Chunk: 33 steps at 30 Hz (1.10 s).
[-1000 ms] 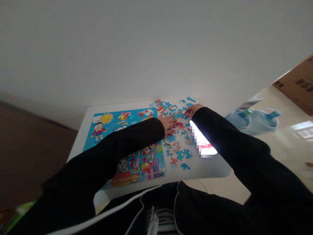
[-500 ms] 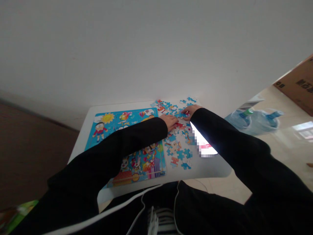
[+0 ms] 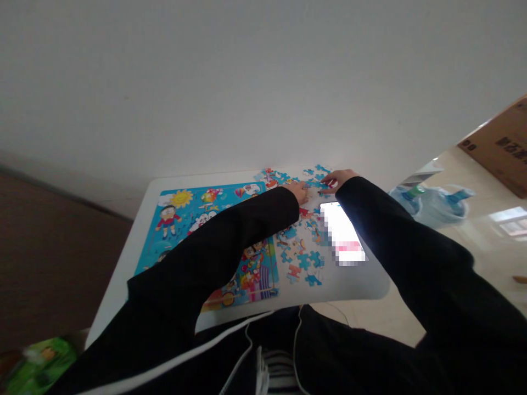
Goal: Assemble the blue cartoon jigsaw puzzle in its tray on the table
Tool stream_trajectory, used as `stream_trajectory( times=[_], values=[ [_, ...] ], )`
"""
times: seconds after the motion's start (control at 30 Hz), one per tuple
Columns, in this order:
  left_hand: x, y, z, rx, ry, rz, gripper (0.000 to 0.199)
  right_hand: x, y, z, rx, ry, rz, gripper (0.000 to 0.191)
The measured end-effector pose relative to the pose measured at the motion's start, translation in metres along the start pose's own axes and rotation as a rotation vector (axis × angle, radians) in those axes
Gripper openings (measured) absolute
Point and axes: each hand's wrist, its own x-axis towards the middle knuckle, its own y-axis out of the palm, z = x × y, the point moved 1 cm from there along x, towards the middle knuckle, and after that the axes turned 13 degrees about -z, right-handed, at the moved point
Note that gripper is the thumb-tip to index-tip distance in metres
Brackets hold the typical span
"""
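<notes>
A colourful cartoon jigsaw puzzle (image 3: 181,198) with a blue background lies on the left of a small white table, partly covered by my left sleeve. Loose jigsaw pieces (image 3: 304,260) are scattered to its right. Over the far part of these pieces, my left hand (image 3: 298,192) reaches down with its fingers stretched out, touching or just above them; I see nothing held in it. My right hand (image 3: 342,179) is bent beside it, further right. A small red puzzle piece (image 3: 330,185) shows between its thumb and fingers, partly hidden by them.
A lit phone (image 3: 348,236) lies right of the loose pieces, below my right hand. The white table (image 3: 358,282) stands against a pale wall (image 3: 247,99). On the floor to the right are large water bottles (image 3: 440,206) and a cardboard box (image 3: 502,145).
Both hands have moved to the right and slightly away from me over the loose pieces. The red piece has shifted along with my right hand. More of the phone is uncovered.
</notes>
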Motion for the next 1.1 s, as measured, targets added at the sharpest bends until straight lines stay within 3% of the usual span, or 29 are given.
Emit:
stream_trajectory(
  times=[0.23,0.5,0.63,0.8,0.97,1.1],
  values=[
    [0.016,-0.001,0.002,-0.038,-0.032,0.047,0.023,-0.011,-0.005,-0.004,-0.082,-0.131,-0.002,0.038],
    [0.000,-0.019,0.059,-0.234,-0.189,0.044,0.032,0.000,0.016,0.006,0.030,-0.202,0.009,0.039],
    [-0.012,-0.017,0.070,-0.362,-0.211,0.057,0.031,0.001,0.017,0.022,0.105,-0.215,0.032,0.039],
    [-0.032,-0.037,0.061,-0.487,-0.188,0.001,0.033,-0.016,0.010,0.051,0.497,-0.059,-0.080,0.028],
    [-0.072,-0.070,0.065,-0.613,-0.241,-0.117,0.032,-0.027,0.011,0.103,0.956,-0.006,0.010,0.034],
    [-0.116,-0.079,0.080,-0.613,-0.380,-0.147,0.034,-0.014,0.016,0.138,0.986,-0.060,0.061,0.027]
  ],
)
